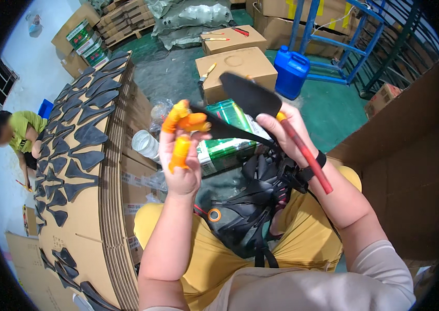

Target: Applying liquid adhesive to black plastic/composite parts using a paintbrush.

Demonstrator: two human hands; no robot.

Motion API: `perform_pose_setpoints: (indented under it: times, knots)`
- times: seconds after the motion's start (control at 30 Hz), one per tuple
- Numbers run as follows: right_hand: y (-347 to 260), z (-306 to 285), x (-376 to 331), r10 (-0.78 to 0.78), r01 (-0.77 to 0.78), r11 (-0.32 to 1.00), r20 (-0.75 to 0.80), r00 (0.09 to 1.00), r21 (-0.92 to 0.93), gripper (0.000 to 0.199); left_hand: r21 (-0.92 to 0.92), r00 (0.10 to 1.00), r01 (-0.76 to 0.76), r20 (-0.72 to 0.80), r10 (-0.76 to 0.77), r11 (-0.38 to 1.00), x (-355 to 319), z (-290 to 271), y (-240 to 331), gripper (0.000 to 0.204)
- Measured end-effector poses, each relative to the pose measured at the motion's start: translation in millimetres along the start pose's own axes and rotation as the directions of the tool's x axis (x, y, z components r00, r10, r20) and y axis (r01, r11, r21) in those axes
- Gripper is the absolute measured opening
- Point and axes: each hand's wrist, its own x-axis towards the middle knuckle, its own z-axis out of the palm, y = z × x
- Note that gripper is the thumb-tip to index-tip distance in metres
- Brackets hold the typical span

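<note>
A dark, flat, flexible-looking piece with a broad blade point(250, 96) and a long tapering arm point(224, 126) is held up between my hands. My left hand point(182, 150), with orange finger covers on several fingers, is closed at the tip of the tapering arm. The thumb of my right hand point(289, 132) presses on the piece near the broad blade. That same hand also grips a red-handled tool point(310, 158) with a yellow collar, its handle pointing back along my forearm; its working end is hidden. Below, a pile of similar black pieces point(253, 199) lies between my legs.
Cardboard stacks point(92, 207) at left bear rows of black pieces point(89, 135). A green tin point(232, 150), clear cup point(145, 144) and orange tape roll point(214, 214) are near me. Beyond stand cartons point(240, 65) and a blue jerrycan point(291, 75). Another person point(27, 127) crouches at far left.
</note>
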Motion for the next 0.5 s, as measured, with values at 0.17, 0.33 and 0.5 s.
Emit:
perform_pose_setpoints:
  times: [0.17, 0.33, 0.5]
  knots:
    - [-8, -3, 4, -0.038, 0.046, 0.995, -0.097, 0.995, 0.083, 0.035, 0.236, 0.927, 0.101, -0.374, -0.005, 0.967, -3, -8, -10, 0.041]
    - [-6, 15, -5, 0.005, -0.006, 0.997, 0.01, 1.0, 0.081, 0.029, -0.048, 0.92, 0.159, -0.356, -0.166, 0.986, -13, 8, -34, 0.046]
    - [-5, 41, -18, 0.025, -0.032, 0.996, 0.092, 0.995, 0.083, 0.042, -0.132, 0.848, 0.152, -0.492, -0.197, 0.98, -5, 12, -37, 0.042]
